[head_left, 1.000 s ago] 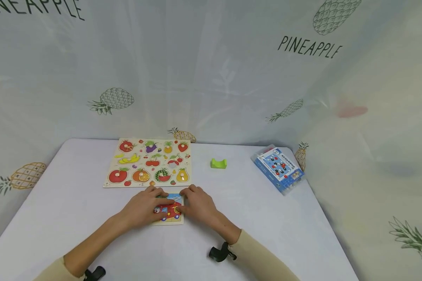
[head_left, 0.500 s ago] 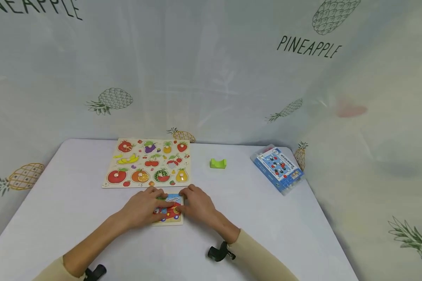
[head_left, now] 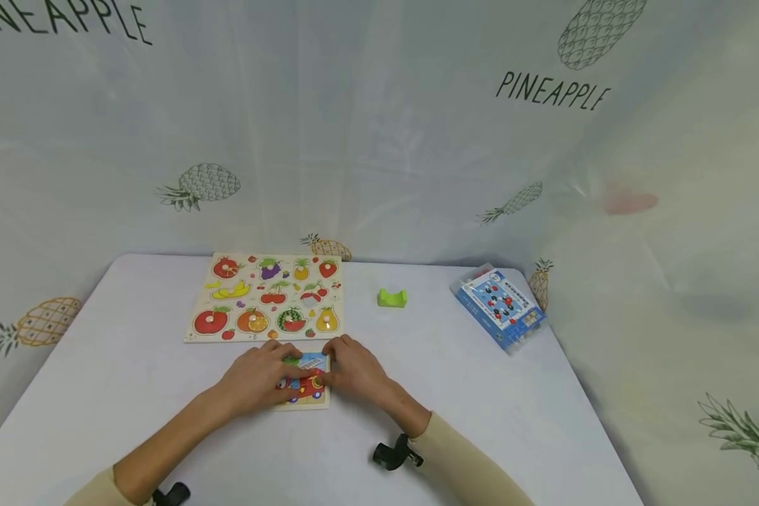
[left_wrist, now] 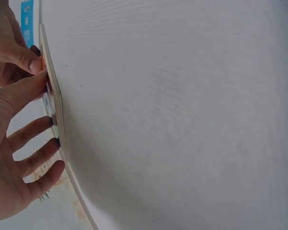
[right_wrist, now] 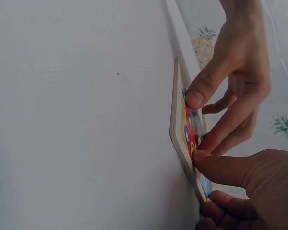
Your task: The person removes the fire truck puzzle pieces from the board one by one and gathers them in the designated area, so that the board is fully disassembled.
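A small wooden jigsaw puzzle (head_left: 313,398) with a red fire truck picture lies flat on the white table, partly covered by both hands. My left hand (head_left: 253,381) reaches over its left side, fingers spread and fairly straight, fingertips touching the picture. At the right edge, my right hand (head_left: 358,369) holds the puzzle, its thumb on the picture and its other fingers curled by the border. In the right wrist view, the right thumb and a left fingertip nearly meet on the puzzle (right_wrist: 178,127). The left wrist view shows the board (left_wrist: 59,108) edge-on, with its picture mostly hidden.
A larger fruit peg puzzle (head_left: 262,337) lies just behind the hands. Right of it sits a green curved block (head_left: 392,299). A blue boxed set (head_left: 501,307) rests near the table's back right corner. Behind hangs a pineapple-print curtain (head_left: 379,126).
Both hands stay on the fire truck puzzle with almost no movement. The whole head view has shifted slightly downward in the frame.
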A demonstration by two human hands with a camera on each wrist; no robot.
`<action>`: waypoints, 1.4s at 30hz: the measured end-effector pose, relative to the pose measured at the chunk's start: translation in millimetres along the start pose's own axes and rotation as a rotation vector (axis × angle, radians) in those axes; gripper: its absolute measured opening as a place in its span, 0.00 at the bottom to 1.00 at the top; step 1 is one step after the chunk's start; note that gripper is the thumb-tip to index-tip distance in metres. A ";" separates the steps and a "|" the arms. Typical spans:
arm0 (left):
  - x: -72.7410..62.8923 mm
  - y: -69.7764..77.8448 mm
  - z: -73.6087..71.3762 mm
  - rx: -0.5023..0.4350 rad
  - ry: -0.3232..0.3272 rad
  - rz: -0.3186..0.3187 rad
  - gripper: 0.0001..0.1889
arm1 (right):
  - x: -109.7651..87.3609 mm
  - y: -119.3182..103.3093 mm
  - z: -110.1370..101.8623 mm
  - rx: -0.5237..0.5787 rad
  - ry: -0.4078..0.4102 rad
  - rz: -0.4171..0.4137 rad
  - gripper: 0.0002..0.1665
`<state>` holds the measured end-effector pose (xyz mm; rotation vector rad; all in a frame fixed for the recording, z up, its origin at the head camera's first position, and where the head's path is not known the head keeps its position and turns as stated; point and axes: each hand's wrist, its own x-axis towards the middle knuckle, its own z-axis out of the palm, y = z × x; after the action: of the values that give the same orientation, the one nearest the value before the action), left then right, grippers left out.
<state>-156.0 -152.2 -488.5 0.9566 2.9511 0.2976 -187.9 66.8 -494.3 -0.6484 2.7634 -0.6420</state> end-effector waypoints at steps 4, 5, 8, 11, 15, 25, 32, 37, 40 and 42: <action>-0.3 0.0 2.4 -0.018 0.002 -0.006 0.22 | -0.8 0.3 1.4 0.006 -0.004 0.014 0.31; -0.2 -0.1 3.1 -0.021 0.002 -0.007 0.22 | -0.9 0.4 1.7 0.003 -0.004 0.015 0.32; 0.1 0.0 3.6 -0.022 -0.001 -0.012 0.23 | -1.2 0.7 2.1 -0.016 0.003 0.013 0.32; 0.5 -0.2 3.8 -0.016 0.000 -0.008 0.23 | -1.7 0.9 2.2 -0.029 0.015 0.007 0.30; 0.5 -0.2 3.9 -0.014 0.003 0.003 0.23 | -2.3 0.6 1.0 0.017 0.038 0.013 0.26; 1.8 0.3 4.1 -0.028 0.022 0.012 0.22 | 1.7 5.8 -0.3 0.326 0.093 -0.018 0.06; 2.0 0.6 1.6 -0.010 0.011 0.018 0.21 | -0.5 14.8 -6.5 0.422 0.123 -0.026 0.06; 1.0 0.3 -2.2 -0.016 0.004 0.015 0.19 | -6.9 26.1 -20.3 0.426 0.132 0.000 0.07; 0.2 -0.4 -4.0 -0.029 0.003 0.011 0.19 | -11.6 36.9 -26.5 0.426 0.134 0.028 0.06; -0.5 -1.1 -4.8 -0.039 0.008 0.007 0.19 | -14.9 44.7 -30.0 0.428 0.130 0.052 0.06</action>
<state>-156.6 -154.2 -484.0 0.9644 2.9383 0.3581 -200.6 120.7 -486.9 -0.4506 2.6129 -1.2530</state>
